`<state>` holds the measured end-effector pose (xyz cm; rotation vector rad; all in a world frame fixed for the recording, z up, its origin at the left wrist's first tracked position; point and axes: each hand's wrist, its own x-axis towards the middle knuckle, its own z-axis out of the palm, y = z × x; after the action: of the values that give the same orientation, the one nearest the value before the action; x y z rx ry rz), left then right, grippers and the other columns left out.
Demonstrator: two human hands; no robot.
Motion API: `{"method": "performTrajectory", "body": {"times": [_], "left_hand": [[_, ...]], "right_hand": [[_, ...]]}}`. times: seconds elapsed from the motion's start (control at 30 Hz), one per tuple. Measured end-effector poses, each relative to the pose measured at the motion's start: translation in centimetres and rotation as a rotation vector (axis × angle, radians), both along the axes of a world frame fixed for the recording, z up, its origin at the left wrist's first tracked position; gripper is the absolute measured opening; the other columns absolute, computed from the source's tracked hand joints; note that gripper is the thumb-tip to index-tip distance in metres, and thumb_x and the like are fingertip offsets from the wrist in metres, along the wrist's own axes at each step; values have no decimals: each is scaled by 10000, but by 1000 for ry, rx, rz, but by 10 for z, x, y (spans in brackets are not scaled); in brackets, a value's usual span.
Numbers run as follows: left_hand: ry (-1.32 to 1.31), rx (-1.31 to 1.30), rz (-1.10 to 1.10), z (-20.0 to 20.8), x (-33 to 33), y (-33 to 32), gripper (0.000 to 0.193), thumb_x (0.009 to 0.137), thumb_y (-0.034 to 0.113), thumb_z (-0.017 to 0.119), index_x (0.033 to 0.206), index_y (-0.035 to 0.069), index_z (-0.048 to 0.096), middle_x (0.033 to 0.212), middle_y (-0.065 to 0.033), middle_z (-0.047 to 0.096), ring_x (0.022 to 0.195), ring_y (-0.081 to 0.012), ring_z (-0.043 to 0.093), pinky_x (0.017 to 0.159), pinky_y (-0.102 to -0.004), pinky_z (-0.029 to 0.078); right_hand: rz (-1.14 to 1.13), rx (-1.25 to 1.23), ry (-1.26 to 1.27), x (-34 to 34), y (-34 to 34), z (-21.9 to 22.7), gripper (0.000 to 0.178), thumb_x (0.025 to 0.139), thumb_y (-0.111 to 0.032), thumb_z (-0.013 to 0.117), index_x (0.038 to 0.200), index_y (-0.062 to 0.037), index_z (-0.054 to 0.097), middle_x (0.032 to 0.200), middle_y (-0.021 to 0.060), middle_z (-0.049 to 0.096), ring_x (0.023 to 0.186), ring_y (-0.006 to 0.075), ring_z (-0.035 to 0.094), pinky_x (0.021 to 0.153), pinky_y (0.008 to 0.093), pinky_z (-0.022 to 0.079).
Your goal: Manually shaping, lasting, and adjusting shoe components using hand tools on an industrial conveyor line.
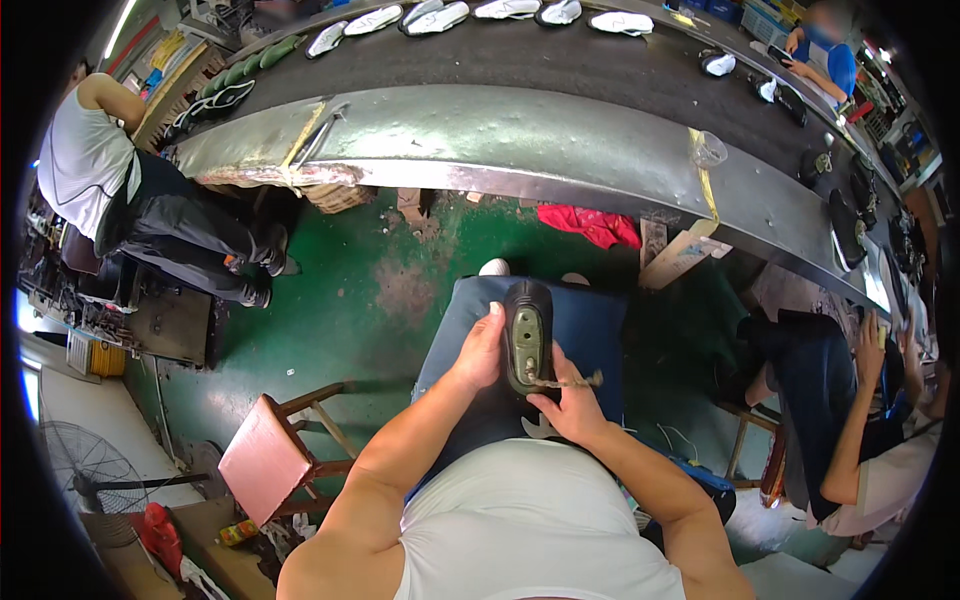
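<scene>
A black shoe (515, 297) is held toe-forward above my lap, with a green, shoe-shaped insert with dark holes (527, 335) filling its opening. My left hand (482, 352) grips its left side, the thumb pressed along the edge. At the heel end, my right hand (573, 405) closes around the right side. A thin, twisted, brownish strand (572, 381) runs from the insert's rear across my right fingers; what it is exactly I cannot make out. Beneath the shoe, a dark blue cloth (590, 325) covers my lap. My fingers under the shoe are hidden.
Ahead curves a metal-edged bench (450, 125) with a dark belt (560, 65) bearing several shoes. A pink-topped stool (262, 460) stands at my left. One person (85, 160) sits at far left, another (880, 430) close by on the right. Red cloth (590, 225) lies under the bench.
</scene>
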<state>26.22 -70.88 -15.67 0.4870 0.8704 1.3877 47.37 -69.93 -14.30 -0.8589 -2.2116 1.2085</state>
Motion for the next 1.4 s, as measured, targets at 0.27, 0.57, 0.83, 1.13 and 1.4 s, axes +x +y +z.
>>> {"method": "performTrajectory", "body": {"times": [0.27,0.57,0.83,1.13,1.4], "left_hand": [[-43,1,38,-9,7,-13,529,1033,521,460,1148,32,626,1058,-69,700,942,-144,657,885,-317,527],[-46,14,33,-5,7,-16,475,1042,466,482,1190,36,620,1086,-47,695,969,-129,639,911,-310,509],[238,351,225,42,47,-34,646,1055,495,409,1493,22,367,1454,-93,447,1336,-206,422,1143,-375,310],[194,152,-34,45,41,-17,756,1053,575,230,1531,-6,301,1609,-157,224,1508,-264,178,1221,-394,147],[349,242,84,14,52,2,700,1050,407,307,1578,-15,122,1639,-160,163,1515,-268,175,1224,-384,159]], "right_hand": [[16,2,-110,9,-4,-1,857,862,-201,736,1535,-12,240,1397,284,501,1202,445,567,1000,447,489],[24,-23,-80,3,-4,9,841,896,-260,714,1535,1,234,1374,273,523,1197,420,581,990,435,493],[-341,-1107,857,-30,19,36,549,1067,-486,360,1226,-4,568,1167,86,629,1007,148,600,916,299,472],[-81,-585,734,-45,77,3,582,1062,-512,368,942,-7,631,928,75,648,854,156,609,809,300,503],[-161,-1025,564,-43,81,-2,598,1045,-578,357,1086,-51,637,999,41,638,949,119,618,895,299,498]]}}
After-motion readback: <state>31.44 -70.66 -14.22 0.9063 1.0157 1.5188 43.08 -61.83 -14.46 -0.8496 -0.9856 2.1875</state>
